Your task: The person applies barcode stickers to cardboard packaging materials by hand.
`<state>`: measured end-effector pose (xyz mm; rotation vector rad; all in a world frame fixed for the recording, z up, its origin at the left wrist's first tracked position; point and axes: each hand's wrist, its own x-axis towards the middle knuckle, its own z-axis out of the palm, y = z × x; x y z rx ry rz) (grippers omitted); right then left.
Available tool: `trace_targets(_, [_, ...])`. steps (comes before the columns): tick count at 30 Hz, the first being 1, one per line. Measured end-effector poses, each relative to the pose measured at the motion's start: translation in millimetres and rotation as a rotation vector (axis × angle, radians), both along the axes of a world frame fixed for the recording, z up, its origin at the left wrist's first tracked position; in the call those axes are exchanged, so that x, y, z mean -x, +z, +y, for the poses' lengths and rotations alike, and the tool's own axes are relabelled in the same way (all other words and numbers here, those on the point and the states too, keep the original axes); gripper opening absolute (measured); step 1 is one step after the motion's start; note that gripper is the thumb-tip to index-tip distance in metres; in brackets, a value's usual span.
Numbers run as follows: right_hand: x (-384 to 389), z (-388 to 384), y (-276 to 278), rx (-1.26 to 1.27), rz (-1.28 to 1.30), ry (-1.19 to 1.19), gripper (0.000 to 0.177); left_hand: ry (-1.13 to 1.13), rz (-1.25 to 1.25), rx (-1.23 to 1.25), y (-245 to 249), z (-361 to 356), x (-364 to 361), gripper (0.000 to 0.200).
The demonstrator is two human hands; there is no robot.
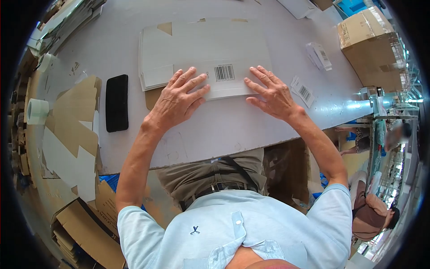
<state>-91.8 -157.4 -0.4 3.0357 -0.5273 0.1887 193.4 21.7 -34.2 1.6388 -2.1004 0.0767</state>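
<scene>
A stack of flat white cardboard sheets (201,45) lies on the table in front of me, with a barcode label (224,72) near the front edge of the top one. My left hand (179,96) rests flat on the front left part of the stack, fingers spread. On the front right corner, beside the barcode, the outstretched fingers of my right hand (274,92) touch the cardboard. Neither hand grips anything. Loose barcode labels (303,91) lie on the table just right of my right hand, and a small pile of labels (318,56) is farther back.
Left of the stack lies a black phone (117,103). Cut cardboard pieces (74,116) and tape rolls (37,111) sit at the far left. A brown carton (371,47) stands at the right edge of the table (215,134). Other people are at the far right.
</scene>
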Motion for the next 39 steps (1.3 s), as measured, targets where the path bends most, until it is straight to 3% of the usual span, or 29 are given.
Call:
trace_targets(3, [2, -18, 10, -0.004, 0.030, 0.070, 0.046, -0.028, 0.136, 0.058, 1, 0, -2, 0.019])
trace_targets(6, [-2, -51, 15, -0.058, 0.075, -0.023, 0.040, -0.073, 0.229, 0.077, 4, 0, -12, 0.020])
trace_targets(9, [-19, -81, 16, -0.076, -0.092, -0.141, 0.043, -0.088, 0.297, 0.041, 4, 1, -18, 0.020])
trace_targets(11, [-35, -101, 17, -0.374, -0.241, -0.417, 0.052, -0.079, 0.305, 0.057, 5, 0, -17, 0.020])
trace_targets(14, [-57, -126, 20, -0.456, -0.282, -0.475, 0.062, -0.067, 0.311, 0.067, 5, 1, -15, 0.021])
trace_targets(18, [-88, -152, 21, -0.330, -0.261, -0.395, 0.067, -0.048, 0.306, 0.058, 5, 1, -14, 0.021])
trace_targets(20, [-104, -156, 23, -0.132, -0.131, -0.272, 0.067, -0.044, 0.301, 0.053, 4, 1, -14, 0.021])
trace_targets(24, [-129, -161, 25, -0.242, 0.022, -0.261, 0.066, -0.036, 0.292, 0.043, 1, 2, -14, 0.020])
trace_targets(26, [-140, -158, 37, -0.172, 0.232, -0.291, 0.069, -0.027, 0.279, 0.042, 2, 2, -13, 0.021])
trace_targets(33, [-145, -166, 28, -0.106, 0.069, -0.348, 0.071, -0.017, 0.279, 0.048, 2, 3, -12, 0.022])
trace_targets(35, [-154, -160, 39, -0.242, 0.280, -0.437, 0.070, -0.013, 0.271, 0.045, 3, 3, -13, 0.022])
trace_targets(39, [-158, -168, 33, -0.284, 0.300, -0.421, 0.072, -0.012, 0.279, 0.046, 3, 3, -12, 0.022])
